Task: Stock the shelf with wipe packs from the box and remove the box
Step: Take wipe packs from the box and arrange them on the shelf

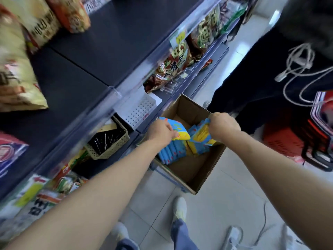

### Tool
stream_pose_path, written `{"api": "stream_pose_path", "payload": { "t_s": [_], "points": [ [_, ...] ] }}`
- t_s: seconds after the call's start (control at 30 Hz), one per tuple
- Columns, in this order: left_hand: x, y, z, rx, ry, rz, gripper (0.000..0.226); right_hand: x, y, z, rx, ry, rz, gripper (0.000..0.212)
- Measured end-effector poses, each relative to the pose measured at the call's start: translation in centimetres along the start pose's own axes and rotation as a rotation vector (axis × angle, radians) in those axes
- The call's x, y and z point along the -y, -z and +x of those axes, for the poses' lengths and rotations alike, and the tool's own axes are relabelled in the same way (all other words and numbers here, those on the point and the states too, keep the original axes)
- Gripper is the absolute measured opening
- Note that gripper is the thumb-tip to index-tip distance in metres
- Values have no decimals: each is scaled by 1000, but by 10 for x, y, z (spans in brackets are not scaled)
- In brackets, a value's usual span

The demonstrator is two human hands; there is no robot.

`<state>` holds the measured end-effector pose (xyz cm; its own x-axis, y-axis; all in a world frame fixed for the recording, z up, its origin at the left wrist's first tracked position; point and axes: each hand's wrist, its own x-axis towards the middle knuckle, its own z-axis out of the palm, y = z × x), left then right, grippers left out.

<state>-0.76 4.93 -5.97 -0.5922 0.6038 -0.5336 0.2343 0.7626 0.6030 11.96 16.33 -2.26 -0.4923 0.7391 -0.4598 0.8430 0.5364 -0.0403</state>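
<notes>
An open cardboard box (191, 170) stands on the floor against the bottom shelf. Inside it lie several blue and yellow wipe packs (173, 152), some upright in a row. My left hand (160, 132) grips a wipe pack (182, 131) lifted above the row. Over the box's right side, my right hand (223, 126) grips a bunch of wipe packs (200, 136). The dark shelf (93, 56) above is largely bare.
Snack bags (173, 65) fill the lower shelves. A white perforated bin (138, 109) and a tan basket (108, 141) sit on the low shelf left of the box. Another person in dark clothes (261, 83) stands behind the box. A red basket (292, 139) is at right.
</notes>
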Motion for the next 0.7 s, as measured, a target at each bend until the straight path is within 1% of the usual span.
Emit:
{"api": "stream_pose_path", "payload": {
  "t_s": [0.07,0.1,0.2,0.27,0.43,0.5,0.53,0.63,0.7],
  "points": [
    [-16,26,-17,-38,-42,51,13,6,25,-14,-39,-15,39,33],
    [-23,39,-25,-62,-62,71,14,9,38,-21,-57,-23,67,35],
    [-44,73,-49,-119,-118,107,35,16,76,-41,-110,-42,152,36],
    [-59,95,-67,-159,-169,143,40,20,102,-56,-129,-26,175,34],
    [-100,153,-117,-289,-283,205,31,35,173,-111,-170,41,247,20],
    [-115,177,-137,-328,-324,209,33,44,198,-135,-203,62,256,33],
    [-121,187,-147,-348,-351,211,33,48,210,-146,-235,74,279,36],
    [-138,217,-178,-427,-418,234,34,59,241,-172,-348,110,350,32],
    [-146,235,-199,-471,-454,246,38,68,259,-191,-390,159,374,33]
  ]
}}
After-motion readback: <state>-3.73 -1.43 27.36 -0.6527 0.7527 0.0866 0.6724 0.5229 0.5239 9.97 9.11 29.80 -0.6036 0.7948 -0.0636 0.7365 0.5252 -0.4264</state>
